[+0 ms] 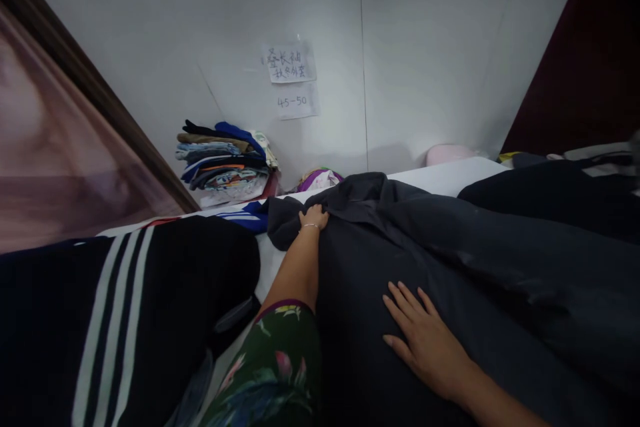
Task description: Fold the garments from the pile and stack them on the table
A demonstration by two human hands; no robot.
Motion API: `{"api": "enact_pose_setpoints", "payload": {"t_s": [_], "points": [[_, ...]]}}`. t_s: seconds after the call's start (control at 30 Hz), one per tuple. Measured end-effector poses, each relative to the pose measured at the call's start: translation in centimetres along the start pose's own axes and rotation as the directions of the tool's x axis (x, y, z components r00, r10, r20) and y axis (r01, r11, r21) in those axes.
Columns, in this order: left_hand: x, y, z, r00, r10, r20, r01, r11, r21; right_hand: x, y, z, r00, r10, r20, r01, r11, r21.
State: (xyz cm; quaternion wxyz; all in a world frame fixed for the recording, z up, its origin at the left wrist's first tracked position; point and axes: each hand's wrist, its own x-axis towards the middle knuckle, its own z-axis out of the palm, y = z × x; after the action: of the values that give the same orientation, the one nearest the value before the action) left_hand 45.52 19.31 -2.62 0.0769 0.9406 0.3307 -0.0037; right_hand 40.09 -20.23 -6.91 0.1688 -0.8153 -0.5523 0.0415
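A large dark grey jacket (370, 280) is spread across the table in front of me, its far end rumpled into folds. My left hand (314, 215), reaching far forward, has its fingers curled onto the cloth by those folds. Some fingertips there are hidden in the fabric. Closer to me, my right hand (425, 340) rests flat on the jacket with fingers stretched out. To the left lies a black garment (200, 280) with three white stripes, separate from the jacket.
Against the wall stands a stack of folded clothes (225, 160). A blue garment (255, 217) with white stripes lies beyond the black one. More dark clothing (540, 193) is at the right. Handwritten paper signs (291, 63) hang on the wall, and a pink curtain (65, 147) is at the left.
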Motion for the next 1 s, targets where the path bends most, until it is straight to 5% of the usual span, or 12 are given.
{"api": "enact_pose_setpoints", "payload": {"t_s": [0.17,0.33,0.53,0.8,1.0], "points": [[-0.2,0.7,-1.1,0.998,0.016,-0.058,-0.018,0.999,-0.027,0.0,0.0,-0.1,1.000,-0.001,-0.001,0.001,1.000,0.026],[-2.4,3.3,-1.1,0.971,0.180,-0.156,-0.184,0.983,-0.013,0.1,-0.1,-0.4,1.000,0.000,0.018,0.000,0.999,0.032],[-1.9,5.5,0.9,0.973,0.224,0.060,-0.220,0.973,-0.074,0.2,-0.2,-0.6,0.999,0.014,0.038,-0.015,0.999,0.036],[-0.6,7.1,1.6,0.975,0.210,0.079,-0.204,0.976,-0.076,0.2,-0.2,-0.7,0.999,0.009,0.051,-0.012,0.999,0.053],[-2.9,5.4,-0.6,0.969,0.233,-0.084,-0.234,0.972,-0.007,0.4,-0.3,-0.9,0.997,0.013,0.075,-0.019,0.996,0.083]]}}
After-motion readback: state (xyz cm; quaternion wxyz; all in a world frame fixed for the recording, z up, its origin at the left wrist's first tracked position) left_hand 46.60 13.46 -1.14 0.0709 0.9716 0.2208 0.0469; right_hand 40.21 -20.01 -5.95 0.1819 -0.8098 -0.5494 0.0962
